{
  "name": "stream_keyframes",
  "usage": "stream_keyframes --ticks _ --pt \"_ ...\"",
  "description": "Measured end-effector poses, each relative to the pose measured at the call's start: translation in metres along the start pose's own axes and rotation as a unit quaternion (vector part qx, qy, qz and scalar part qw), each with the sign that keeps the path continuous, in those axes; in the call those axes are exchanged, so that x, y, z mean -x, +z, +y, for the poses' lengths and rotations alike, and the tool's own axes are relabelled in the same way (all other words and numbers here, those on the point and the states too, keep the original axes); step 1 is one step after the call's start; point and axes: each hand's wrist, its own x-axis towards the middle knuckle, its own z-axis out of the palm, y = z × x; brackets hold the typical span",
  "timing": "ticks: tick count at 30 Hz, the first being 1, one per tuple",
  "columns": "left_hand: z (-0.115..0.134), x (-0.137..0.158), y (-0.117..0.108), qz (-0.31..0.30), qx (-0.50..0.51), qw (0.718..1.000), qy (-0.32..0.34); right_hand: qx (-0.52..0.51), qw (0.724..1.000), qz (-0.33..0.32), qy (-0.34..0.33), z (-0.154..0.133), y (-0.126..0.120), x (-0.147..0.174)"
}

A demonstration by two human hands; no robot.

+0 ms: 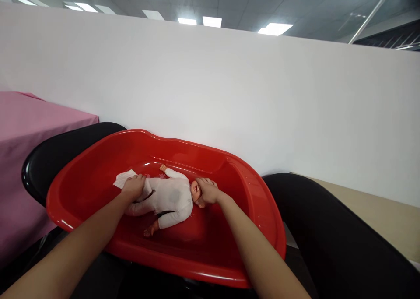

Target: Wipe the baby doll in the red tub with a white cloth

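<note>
A baby doll (172, 193) in a white long-sleeved suit lies on its back inside a red baby bathtub (210, 266), its head toward the right. A grey, wet-looking patch marks the suit's front. My right hand (208, 190) is wrapped over the top of the doll's head, partly covering it. At the doll's legs, my left hand (134, 186) has its fingers closed on a white cloth (123, 177), whose loose end sticks out to the left. The hand hides part of one leg.
Black chairs (74, 148) stand under and beside the tub, one at each end. A pink-covered table (39, 119) is at left, a pale wooden surface (370, 213) at right. Behind the tub rises a white partition (210, 84).
</note>
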Motion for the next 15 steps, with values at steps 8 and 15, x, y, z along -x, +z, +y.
stream_keyframes --ticks 8,15 --pt "0.027 -0.002 -0.003 0.027 0.078 0.984 0.156 -0.002 1.000 -0.004 0.002 -0.002 -0.002 0.001" --pt "0.023 -0.003 -0.002 0.034 0.104 0.983 0.145 0.014 1.000 -0.002 -0.004 0.001 -0.001 -0.002"
